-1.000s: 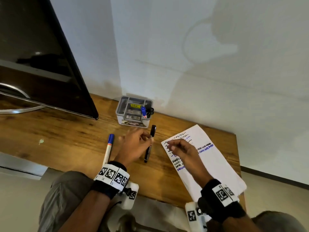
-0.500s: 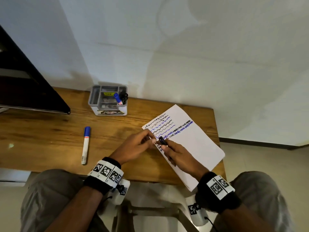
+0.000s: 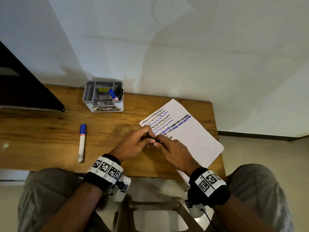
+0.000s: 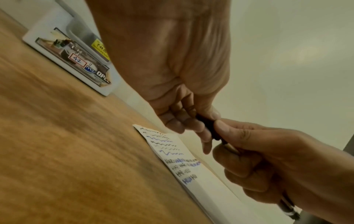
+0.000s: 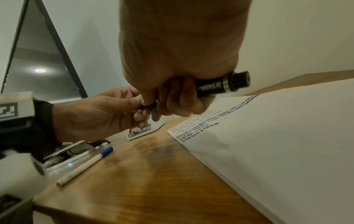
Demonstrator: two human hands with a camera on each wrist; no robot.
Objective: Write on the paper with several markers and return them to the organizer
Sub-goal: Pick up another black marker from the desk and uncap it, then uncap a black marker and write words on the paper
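A black marker (image 5: 220,86) is held level between both hands, just above the left edge of the white paper (image 3: 192,136). My right hand (image 3: 158,143) grips the barrel, and the ribbed rear end sticks out past the palm. My left hand (image 3: 147,138) pinches the other end (image 4: 208,125) between thumb and fingers. The paper carries black and blue wavy lines and words. A grey organizer (image 3: 87,94) stands at the back of the table with a blue marker (image 3: 112,94) and black markers (image 3: 119,92) in it. The tip of the held marker is hidden by fingers.
A white marker with a blue cap (image 3: 82,143) lies on the wooden table (image 3: 41,131), left of my hands. A dark screen (image 3: 25,91) leans over the table's back left. A white wall is close behind. The table's front edge is near my wrists.
A second ago my left hand was lifting the black marker off the table near the organizer. It has carried it right, and now both hands grip it over the paper's edge.
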